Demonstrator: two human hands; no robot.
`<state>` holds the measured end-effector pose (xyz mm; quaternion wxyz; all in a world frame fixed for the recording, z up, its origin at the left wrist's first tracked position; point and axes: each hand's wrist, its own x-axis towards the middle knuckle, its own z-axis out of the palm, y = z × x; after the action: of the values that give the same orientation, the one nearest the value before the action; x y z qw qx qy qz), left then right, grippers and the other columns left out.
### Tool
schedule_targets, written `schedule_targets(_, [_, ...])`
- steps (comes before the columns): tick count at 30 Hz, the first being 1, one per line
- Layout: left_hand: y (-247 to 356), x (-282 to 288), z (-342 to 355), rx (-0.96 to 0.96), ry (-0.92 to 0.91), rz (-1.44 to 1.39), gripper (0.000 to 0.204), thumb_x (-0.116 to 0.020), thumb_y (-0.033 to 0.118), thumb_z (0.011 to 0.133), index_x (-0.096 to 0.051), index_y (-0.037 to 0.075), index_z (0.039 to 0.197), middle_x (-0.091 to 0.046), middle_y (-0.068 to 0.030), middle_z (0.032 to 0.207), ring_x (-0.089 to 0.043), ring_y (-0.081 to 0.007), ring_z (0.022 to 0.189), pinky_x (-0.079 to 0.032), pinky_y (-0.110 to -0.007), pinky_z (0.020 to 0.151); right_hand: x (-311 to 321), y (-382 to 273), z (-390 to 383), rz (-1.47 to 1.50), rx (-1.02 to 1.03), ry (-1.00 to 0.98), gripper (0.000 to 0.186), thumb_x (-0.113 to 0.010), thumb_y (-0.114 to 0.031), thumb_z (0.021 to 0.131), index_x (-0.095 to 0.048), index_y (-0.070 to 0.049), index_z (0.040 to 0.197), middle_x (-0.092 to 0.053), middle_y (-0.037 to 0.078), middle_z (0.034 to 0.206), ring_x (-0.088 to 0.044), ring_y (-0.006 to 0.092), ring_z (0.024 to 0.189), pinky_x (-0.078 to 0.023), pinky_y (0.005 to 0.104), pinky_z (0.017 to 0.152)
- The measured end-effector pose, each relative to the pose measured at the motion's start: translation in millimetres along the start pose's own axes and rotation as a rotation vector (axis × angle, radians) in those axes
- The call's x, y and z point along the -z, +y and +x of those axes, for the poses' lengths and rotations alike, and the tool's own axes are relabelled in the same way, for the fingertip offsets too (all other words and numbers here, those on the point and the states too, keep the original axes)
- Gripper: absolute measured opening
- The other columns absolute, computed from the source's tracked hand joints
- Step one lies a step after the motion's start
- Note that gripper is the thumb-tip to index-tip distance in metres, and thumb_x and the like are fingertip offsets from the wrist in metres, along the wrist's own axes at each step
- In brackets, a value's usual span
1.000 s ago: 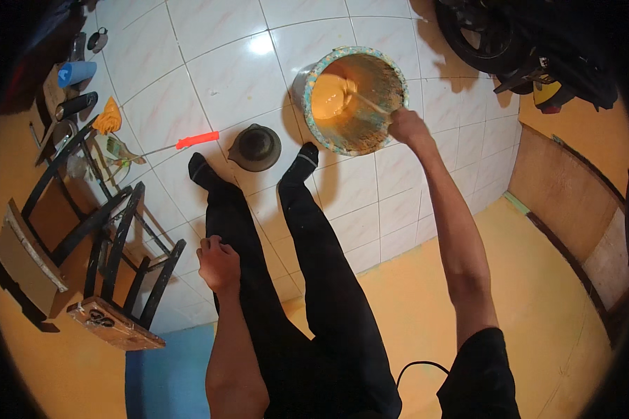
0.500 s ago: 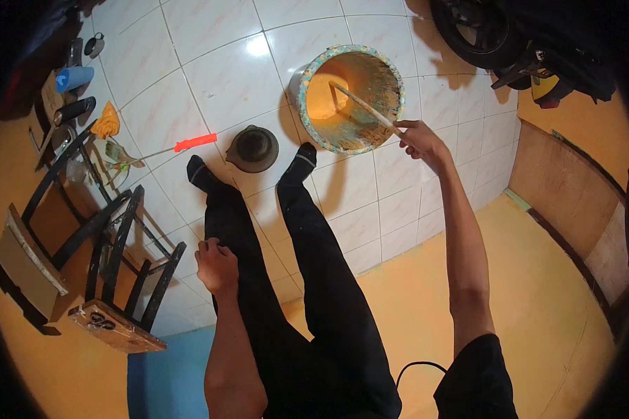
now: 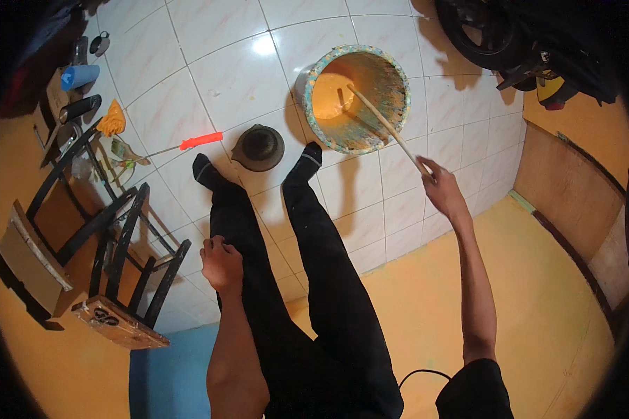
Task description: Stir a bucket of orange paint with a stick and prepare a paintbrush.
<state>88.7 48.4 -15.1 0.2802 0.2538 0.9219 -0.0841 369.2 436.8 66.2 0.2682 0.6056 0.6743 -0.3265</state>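
Observation:
My right hand [image 3: 442, 188] is closed around the upper end of a long, pale wooden stick [image 3: 386, 126]. The stick slants over the rim of a paint-splattered bucket [image 3: 398, 72], its lower end inside, apparently just clear of the orange paint [image 3: 328, 96] in the bottom. A dark shadow falls on the paint beside the stick's tip. Beside my left thigh, my left hand [image 3: 222, 265] hangs with fingers curled in, and nothing shows in it. Between my feet and left of the bucket sits a dark, round pot-like vessel [image 3: 258, 148].
A paint roller with a red handle [image 3: 201, 140] lies on the tiled floor [image 3: 220, 84]. To the left are a black-framed chair [image 3: 112, 237], an orange cloth-like lump [image 3: 112, 120] and a blue cup [image 3: 80, 77]. A motorcycle wheel [image 3: 482, 35] stands at the far right.
My right hand has drawn back toward me and slightly right, pulling the stick up so more of it shows above the bucket rim. My left hand has barely moved.

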Motion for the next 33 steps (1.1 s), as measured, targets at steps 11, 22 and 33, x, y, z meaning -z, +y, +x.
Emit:
schedule_targets(11, [13, 3, 2, 0.0, -0.012, -0.012, 0.016, -0.061, 0.011, 0.085, -0.067, 0.011, 0.1, -0.064, -0.0071, 0.106, -0.064, -0.0305, 0.1, -0.059, -0.045, 0.073, 11, -22, -100, 0.091, 0.239, 0.112, 0.041, -0.052, 0.006, 0.095, -0.059, -0.001, 0.135, -0.066, 0.031, 0.113, -0.066, 0.0444, 0.106, -0.053, 0.0461, 0.087])
schedule_targets(22, [-9, -12, -6, 0.08, -0.083, -0.069, 0.019, -0.062, 0.016, 0.083, -0.065, 0.012, 0.102, -0.063, -0.0082, 0.11, -0.063, -0.0331, 0.103, -0.058, -0.047, 0.081, -16, 3, -116, 0.307, -0.037, 0.224, 0.041, -0.045, 0.0, 0.103, -0.05, -0.002, 0.144, -0.06, 0.008, 0.087, -0.045, 0.011, 0.07, -0.044, 0.0268, 0.064])
schedule_targets(33, [-26, -6, 3, 0.097, -0.125, -0.099, 0.017, -0.063, 0.012, 0.086, -0.067, 0.007, 0.101, -0.062, -0.0108, 0.104, -0.062, -0.0321, 0.101, -0.058, -0.044, 0.079, -107, 39, -213, 0.244, 0.236, 0.284, 0.04, -0.05, -0.016, 0.105, -0.05, 0.001, 0.142, -0.046, -0.001, 0.082, -0.039, 0.0079, 0.067, -0.034, 0.0248, 0.056])
